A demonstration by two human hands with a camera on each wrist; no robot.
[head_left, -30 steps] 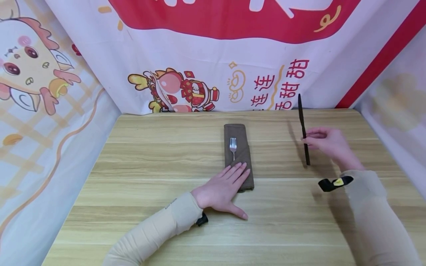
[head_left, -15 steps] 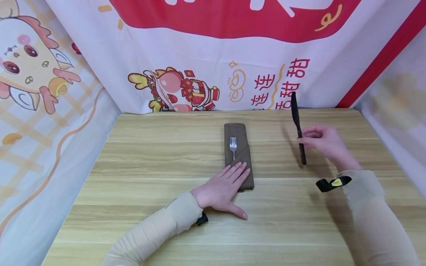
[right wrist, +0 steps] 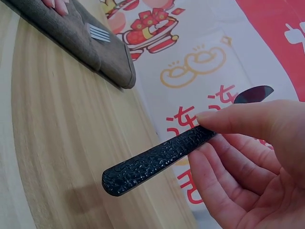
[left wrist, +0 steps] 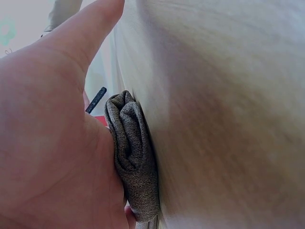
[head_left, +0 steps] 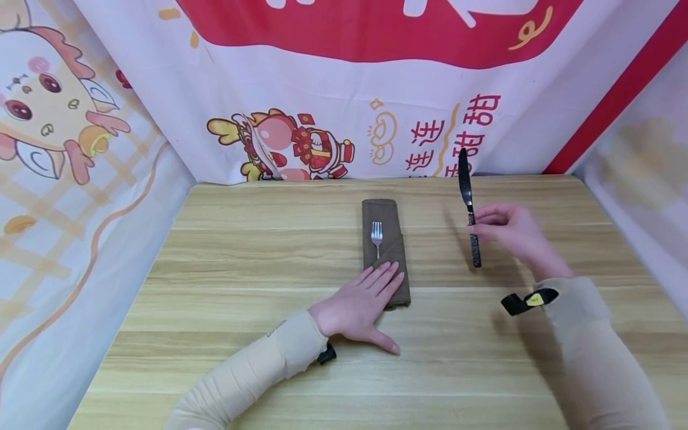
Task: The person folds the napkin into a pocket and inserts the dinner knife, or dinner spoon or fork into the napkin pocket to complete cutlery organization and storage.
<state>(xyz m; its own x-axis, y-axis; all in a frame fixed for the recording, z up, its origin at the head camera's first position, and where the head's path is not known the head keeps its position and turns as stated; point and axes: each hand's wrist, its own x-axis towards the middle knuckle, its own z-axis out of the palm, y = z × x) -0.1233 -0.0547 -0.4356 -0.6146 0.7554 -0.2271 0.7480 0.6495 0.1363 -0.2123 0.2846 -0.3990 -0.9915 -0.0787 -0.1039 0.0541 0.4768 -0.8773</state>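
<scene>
A folded brown cloth napkin (head_left: 383,212) lies lengthwise on the table, its layered end visible in the left wrist view. From its slanted fold sticks the head of a silver fork (head_left: 377,233); the fork's handle is hidden. My left hand (head_left: 357,304) rests flat on the napkin's near part, fingers straight and thumb spread to the side. To the right, my right hand (head_left: 510,233) pinches a table knife (head_left: 465,179) by its dark, textured handle (right wrist: 147,164) between thumb and fingertips. The knife is held above the table, blade pointing up and away.
The wooden table (head_left: 242,257) ends at a printed cloth backdrop (head_left: 333,77) with red lettering and cartoon figures. Similar cloth hangs along the left and right sides. A black wrist strap (head_left: 529,300) sits at my right sleeve.
My right hand has moved a little left with the knife, nearer the napkin, and the blade has turned to show its flat side. My left hand has stayed in place.
</scene>
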